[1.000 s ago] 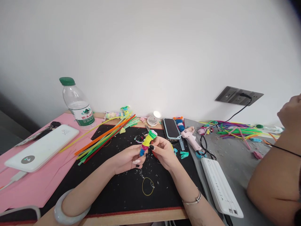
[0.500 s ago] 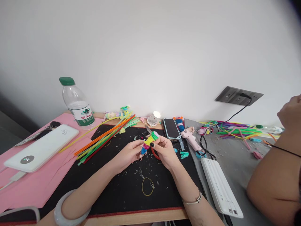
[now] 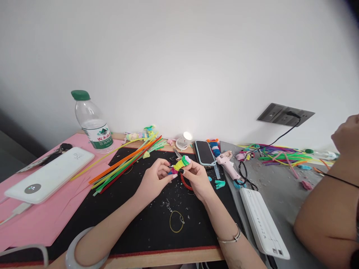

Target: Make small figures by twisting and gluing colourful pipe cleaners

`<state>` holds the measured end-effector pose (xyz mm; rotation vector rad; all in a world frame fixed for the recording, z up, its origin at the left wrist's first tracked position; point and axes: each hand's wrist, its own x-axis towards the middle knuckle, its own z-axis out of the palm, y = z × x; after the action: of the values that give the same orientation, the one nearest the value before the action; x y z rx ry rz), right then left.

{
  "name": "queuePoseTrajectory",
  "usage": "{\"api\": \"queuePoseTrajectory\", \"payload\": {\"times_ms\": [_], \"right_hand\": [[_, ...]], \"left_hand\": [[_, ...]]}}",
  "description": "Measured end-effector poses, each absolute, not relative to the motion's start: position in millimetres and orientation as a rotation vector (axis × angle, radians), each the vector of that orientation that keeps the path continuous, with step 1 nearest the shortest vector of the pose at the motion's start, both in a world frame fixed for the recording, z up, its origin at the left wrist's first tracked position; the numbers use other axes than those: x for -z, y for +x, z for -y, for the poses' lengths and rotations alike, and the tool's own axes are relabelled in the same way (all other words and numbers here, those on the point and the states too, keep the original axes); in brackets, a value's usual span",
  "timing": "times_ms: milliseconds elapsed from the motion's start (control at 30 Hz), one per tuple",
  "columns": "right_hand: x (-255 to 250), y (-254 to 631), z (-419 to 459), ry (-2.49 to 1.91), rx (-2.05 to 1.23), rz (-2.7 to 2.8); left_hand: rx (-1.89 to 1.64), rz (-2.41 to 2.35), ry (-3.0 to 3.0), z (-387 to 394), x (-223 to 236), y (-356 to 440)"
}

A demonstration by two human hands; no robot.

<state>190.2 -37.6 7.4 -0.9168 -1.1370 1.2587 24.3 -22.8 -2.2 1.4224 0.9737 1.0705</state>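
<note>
Pinching a multicoloured fuzzy roll (image 3: 180, 165) above the black mat (image 3: 146, 228), the left hand (image 3: 157, 175) at its blue-and-magenta end and the right hand (image 3: 197, 180) toward its green end hold it flatter than one second earlier, the left thumb now extended along its near side.

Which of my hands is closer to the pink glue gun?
Right. Your right hand is just left of the pink glue gun, with a gap between; your left hand is farther left, beyond the striped piece both hands hold.
</note>
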Motion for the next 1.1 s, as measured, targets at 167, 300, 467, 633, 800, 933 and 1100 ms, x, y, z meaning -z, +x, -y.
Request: {"api": "queuePoseTrajectory", "payload": {"times_ms": [167,300,467,633,800,933,1100], "right_hand": [[-8.2,188.0,37.3,-0.951,-1.174,1.22],[-6.1,187.3,36.7,-1.004,-1.133,1.258],[-5.1,186.6,36.1,-1.029,-1.113,1.269],[-5.3,186.3,36.0,-1.026,-1.119,1.275],[-3.8,186.4,35.3,-1.036,-1.115,1.251],[-2.7,185.8,35.2,-1.023,-1.132,1.233],[-4.0,184.7,36.0,-1.009,-1.14,1.223]], "left_hand": [[-1.108,-1.054,1.505,25.0,-3.6,22.5],[-1.131,-1.063,1.471,26.2,-5.2,23.1],[-1.122,-1.069,1.478,26.5,-3.6,23.8],[-1.105,-1.088,1.498,26.4,-4.7,23.8],[-1.114,-1.083,1.537,26.8,-5.9,23.6],[-1.104,-1.086,1.586,27.3,-5.2,23.4],[-1.077,-1.056,1.601,26.1,-2.4,23.2]]}}
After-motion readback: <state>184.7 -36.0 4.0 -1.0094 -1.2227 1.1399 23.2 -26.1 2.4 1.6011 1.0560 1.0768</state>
